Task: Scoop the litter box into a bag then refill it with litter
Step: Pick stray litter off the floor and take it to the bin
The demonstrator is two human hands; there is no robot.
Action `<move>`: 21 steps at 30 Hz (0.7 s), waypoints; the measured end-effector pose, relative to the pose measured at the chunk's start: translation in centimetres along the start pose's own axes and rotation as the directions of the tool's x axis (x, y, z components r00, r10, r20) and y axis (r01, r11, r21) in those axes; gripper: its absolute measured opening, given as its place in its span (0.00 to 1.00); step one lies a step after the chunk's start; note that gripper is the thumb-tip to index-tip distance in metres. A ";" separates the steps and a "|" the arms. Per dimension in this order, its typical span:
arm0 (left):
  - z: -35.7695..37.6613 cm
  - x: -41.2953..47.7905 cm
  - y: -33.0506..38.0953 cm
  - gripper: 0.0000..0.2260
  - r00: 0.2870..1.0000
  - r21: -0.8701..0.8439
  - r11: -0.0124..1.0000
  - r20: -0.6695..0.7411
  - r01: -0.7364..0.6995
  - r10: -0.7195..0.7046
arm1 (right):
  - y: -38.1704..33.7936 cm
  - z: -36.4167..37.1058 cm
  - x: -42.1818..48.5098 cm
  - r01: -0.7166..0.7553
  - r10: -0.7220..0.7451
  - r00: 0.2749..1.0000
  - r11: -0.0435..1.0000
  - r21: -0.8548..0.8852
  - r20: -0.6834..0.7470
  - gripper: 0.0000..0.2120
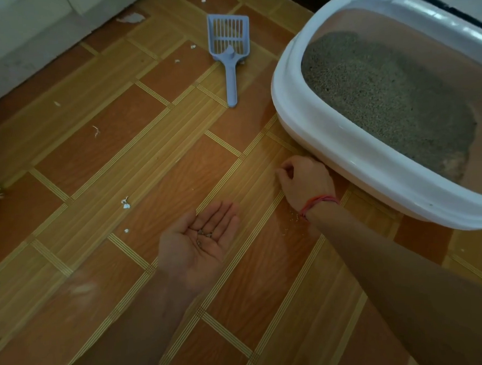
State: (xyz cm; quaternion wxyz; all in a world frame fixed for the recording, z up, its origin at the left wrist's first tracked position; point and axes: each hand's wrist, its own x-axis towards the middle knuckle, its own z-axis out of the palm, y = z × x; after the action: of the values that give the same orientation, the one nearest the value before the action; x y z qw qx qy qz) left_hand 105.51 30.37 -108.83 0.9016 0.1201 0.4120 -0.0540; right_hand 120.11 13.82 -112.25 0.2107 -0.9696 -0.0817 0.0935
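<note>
Left palm (201,240) up with a few grains, right hand (304,181) knuckles-up on the floor (93,162) beside the litter box (344,146).

White scraps (126,205) lie on the patterned floor to the left of the left hand, which is flat and relaxed, fingers straight, with a small cluster of litter grains (205,234) resting in its hollow. Well beyond that palm, farther from the person, a pale blue scoop (229,57) lies on the floor, untouched, its handle towards the hands. The right hand sits just to the right of the left, fingers curled down to the floor; whether they pinch anything cannot be told. A red thread bracelet (319,202) circles its wrist, and spilled grains (294,217) dot the floor just left of that wrist. The white-rimmed litter box stands just beside this hand's right side, holding a bed of grey litter (383,96).
</note>
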 end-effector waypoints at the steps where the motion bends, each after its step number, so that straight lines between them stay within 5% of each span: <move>1: -0.1 0.0 0.0 0.25 1.000 0.000 1.000 0.001 -0.001 0.001 | -0.1 0.0 0.1 0.006 -0.006 1.000 1.000 -0.027 0.007 0.07; 6: -0.7 0.1 0.2 0.24 1.000 -0.013 1.000 -0.019 -0.012 0.012 | -1.0 -0.6 -0.2 0.023 -0.017 0.998 0.996 -0.089 0.065 0.09; 16: -1.4 -0.1 0.3 0.23 1.000 -0.001 1.000 -0.014 -0.018 0.018 | -9.0 -1.4 -6.9 0.253 -0.307 0.926 0.937 0.241 0.220 0.06; 21: -1.9 0.1 0.5 0.21 1.000 0.081 0.997 -0.019 0.004 -0.003 | -10.1 -0.2 -9.2 0.327 -0.379 0.888 0.919 0.221 0.261 0.06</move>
State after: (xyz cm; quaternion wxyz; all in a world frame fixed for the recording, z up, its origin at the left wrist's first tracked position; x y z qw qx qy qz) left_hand 104.27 31.36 -109.98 0.8919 0.1563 0.4183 -0.0711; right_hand 110.03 20.97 -106.48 0.2918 -0.8913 -0.2796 0.2054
